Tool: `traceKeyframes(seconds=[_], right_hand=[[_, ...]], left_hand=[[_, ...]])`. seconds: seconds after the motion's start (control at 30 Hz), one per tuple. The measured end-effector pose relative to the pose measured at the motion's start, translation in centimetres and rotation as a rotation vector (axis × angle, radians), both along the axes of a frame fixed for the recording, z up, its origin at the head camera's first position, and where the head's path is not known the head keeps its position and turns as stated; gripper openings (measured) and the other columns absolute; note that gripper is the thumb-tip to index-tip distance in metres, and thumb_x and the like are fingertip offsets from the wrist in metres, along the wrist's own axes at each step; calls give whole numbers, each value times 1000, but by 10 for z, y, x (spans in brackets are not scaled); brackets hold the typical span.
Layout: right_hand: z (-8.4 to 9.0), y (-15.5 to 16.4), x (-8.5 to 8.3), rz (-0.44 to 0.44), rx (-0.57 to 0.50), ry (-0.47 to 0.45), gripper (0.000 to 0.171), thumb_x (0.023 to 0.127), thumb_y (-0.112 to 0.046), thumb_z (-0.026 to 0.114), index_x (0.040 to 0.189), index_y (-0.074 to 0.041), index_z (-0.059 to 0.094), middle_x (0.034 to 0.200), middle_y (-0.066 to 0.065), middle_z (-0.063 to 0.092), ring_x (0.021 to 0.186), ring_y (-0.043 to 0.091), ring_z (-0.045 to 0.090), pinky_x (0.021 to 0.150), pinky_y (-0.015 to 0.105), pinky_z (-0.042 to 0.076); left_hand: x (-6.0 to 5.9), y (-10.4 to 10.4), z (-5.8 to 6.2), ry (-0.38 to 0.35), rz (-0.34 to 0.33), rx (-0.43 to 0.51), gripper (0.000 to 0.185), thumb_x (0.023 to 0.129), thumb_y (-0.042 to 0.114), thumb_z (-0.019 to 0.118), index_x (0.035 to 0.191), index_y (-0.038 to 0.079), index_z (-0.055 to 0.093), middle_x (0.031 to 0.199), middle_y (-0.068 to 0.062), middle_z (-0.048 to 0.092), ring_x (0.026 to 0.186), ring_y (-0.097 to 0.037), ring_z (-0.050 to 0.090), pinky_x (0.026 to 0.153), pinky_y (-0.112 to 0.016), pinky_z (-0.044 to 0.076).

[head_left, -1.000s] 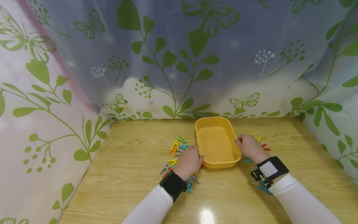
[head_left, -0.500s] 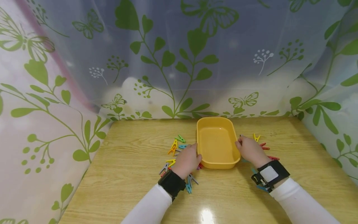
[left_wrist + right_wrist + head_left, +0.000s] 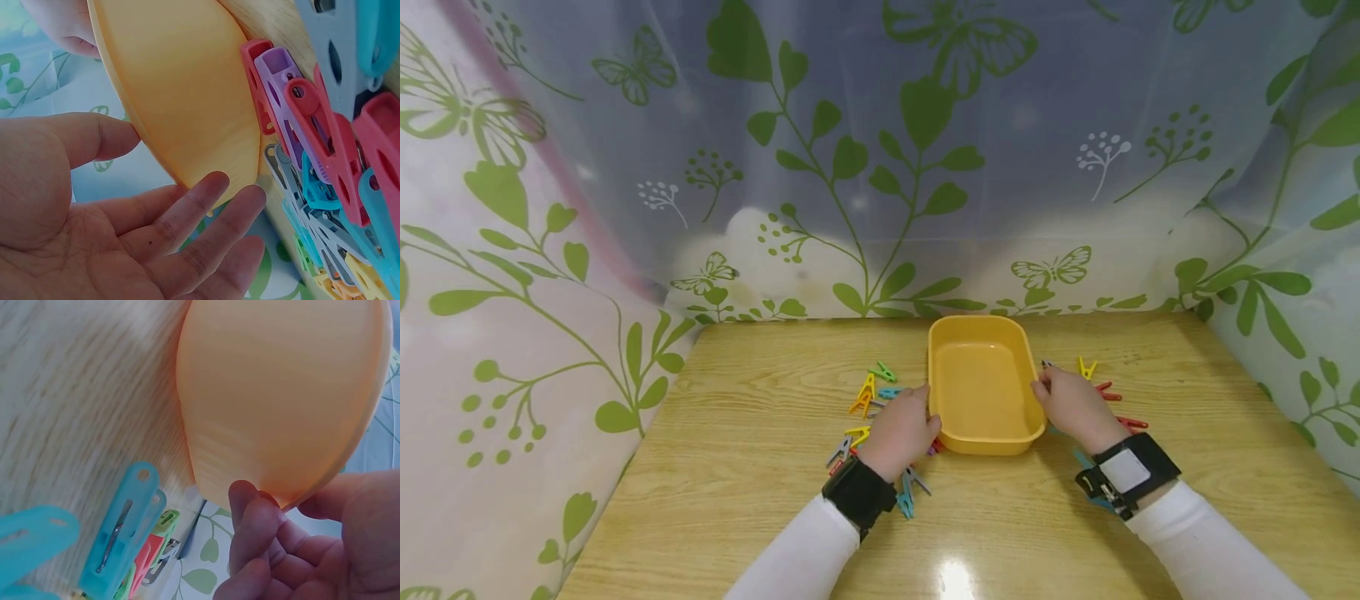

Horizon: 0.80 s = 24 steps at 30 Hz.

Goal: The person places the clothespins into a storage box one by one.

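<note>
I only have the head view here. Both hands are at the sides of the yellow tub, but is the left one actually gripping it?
Observer: No. In the left wrist view the left hand is open, fingers straight, fingertips at the yellow tub wall, not curled round it.
Operator: And the right?
Observer: The right wrist view shows the right hand with fingers bent at the tub's rim; whether they clamp it, I cannot tell.
Operator: Anything against the tub on the left side?
Observer: Yes. A red clothespin lies right against the tub wall, a purple clothespin beside it.
</note>
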State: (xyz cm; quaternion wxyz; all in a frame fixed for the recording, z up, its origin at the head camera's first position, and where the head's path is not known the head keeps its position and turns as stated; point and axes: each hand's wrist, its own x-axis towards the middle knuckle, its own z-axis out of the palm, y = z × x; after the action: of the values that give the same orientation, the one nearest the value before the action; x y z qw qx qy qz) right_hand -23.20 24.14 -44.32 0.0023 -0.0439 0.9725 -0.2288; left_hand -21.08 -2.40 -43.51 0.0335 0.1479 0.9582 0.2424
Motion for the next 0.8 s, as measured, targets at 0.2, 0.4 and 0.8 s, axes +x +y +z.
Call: traceKeyframes(seconds=[0.2, 0.4, 0.8], right_hand=[[-2, 2, 6, 5, -9, 29, 25, 106, -17, 51, 104, 6, 61, 74, 7, 52, 63, 19, 48, 58, 30, 37], [-3, 3, 13, 8, -9, 43, 24, 106, -17, 51, 99, 4, 60, 72, 6, 52, 61, 18, 48, 56, 30, 37], [0, 2, 22, 14, -7, -5, 25, 106, -18, 51, 103, 6, 60, 74, 7, 53, 62, 18, 48, 57, 30, 38]], left_hand=[[6, -2, 3, 27, -27, 23, 44, 101, 20, 65, 140, 1, 59, 101, -8, 66, 90, -19, 60, 69, -31, 49], [13, -2, 4, 35, -27, 22, 46, 100, 20, 66, 140, -1, 59, 123, -14, 69, 114, -27, 65, 90, -42, 55], [19, -8, 1, 43, -44, 18, 48, 101, 22, 64, 144, 1, 56, 129, -16, 68, 115, -26, 65, 92, -41, 54]])
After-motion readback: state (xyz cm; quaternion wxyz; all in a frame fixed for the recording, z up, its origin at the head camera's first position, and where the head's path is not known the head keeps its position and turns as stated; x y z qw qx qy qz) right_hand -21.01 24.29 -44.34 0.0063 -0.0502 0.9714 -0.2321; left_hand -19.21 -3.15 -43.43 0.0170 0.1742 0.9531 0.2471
